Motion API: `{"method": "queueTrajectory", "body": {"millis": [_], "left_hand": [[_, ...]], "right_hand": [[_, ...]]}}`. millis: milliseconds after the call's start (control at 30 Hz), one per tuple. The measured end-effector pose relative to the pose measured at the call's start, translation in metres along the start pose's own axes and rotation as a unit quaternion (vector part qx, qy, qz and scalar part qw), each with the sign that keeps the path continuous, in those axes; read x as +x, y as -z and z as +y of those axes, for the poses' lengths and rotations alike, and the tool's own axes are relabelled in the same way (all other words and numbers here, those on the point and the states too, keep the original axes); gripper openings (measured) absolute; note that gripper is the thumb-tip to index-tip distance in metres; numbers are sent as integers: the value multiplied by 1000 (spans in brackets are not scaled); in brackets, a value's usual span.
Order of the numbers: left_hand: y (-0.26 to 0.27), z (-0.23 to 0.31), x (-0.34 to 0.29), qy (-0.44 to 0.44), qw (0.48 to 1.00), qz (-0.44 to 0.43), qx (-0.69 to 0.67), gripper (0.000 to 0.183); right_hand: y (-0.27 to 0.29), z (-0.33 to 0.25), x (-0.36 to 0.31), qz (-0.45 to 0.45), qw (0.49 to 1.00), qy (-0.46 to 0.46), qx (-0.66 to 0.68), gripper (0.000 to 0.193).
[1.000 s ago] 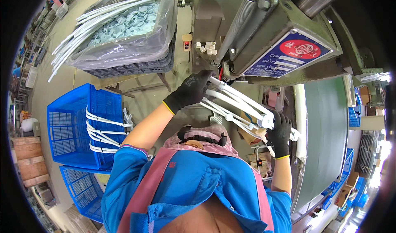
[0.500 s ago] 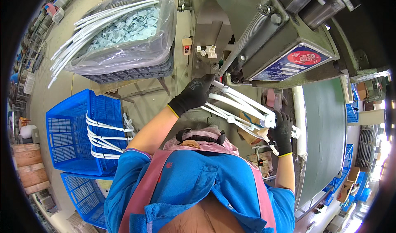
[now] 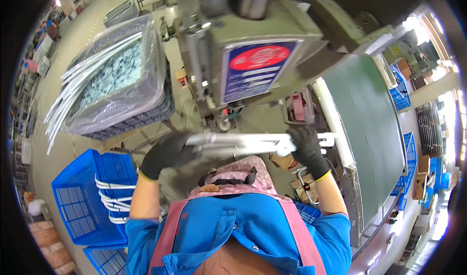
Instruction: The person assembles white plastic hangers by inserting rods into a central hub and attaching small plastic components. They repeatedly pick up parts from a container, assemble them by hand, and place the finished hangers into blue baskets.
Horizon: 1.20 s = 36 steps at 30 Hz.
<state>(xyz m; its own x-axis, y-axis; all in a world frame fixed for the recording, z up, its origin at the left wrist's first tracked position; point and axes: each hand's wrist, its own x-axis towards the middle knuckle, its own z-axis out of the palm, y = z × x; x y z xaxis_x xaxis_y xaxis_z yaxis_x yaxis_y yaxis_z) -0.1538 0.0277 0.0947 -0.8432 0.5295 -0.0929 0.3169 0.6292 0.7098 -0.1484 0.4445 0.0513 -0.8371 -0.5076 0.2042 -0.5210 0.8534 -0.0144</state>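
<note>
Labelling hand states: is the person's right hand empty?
No, the right hand holds the white tube frame near its right end.

The machine [image 3: 265,29] is cut off by the upper edge. Below the machine, the left hand [image 3: 170,153] is blurred, its separate fingers unclear. The white tube frame [image 3: 243,142] there is blurred too, and the right hand [image 3: 305,146] hides one part of it.
</note>
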Motion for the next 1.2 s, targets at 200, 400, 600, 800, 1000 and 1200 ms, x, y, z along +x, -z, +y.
{"method": "queueTrajectory", "body": {"millis": [200,400,600,800,1000,1200], "left_hand": [[-89,-5,-73,10,996,-82,-20,42],[-123,72,-28,30,999,-15,-36,56],[-157,141,124,-114,938,274,179,74],[-202,162,176,-106,965,205,126,54],[-326,44,6,257,937,236,16,38],[-454,66,-201,623,672,385,-109,38]], "right_hand": [[9,-15,57,35,968,246,-16,22],[108,47,72,96,948,288,-96,33],[193,178,-5,302,884,153,-322,40],[175,305,53,260,864,-147,-404,71],[-46,347,123,40,987,157,-9,53],[-179,142,60,-285,889,325,153,41]]}}
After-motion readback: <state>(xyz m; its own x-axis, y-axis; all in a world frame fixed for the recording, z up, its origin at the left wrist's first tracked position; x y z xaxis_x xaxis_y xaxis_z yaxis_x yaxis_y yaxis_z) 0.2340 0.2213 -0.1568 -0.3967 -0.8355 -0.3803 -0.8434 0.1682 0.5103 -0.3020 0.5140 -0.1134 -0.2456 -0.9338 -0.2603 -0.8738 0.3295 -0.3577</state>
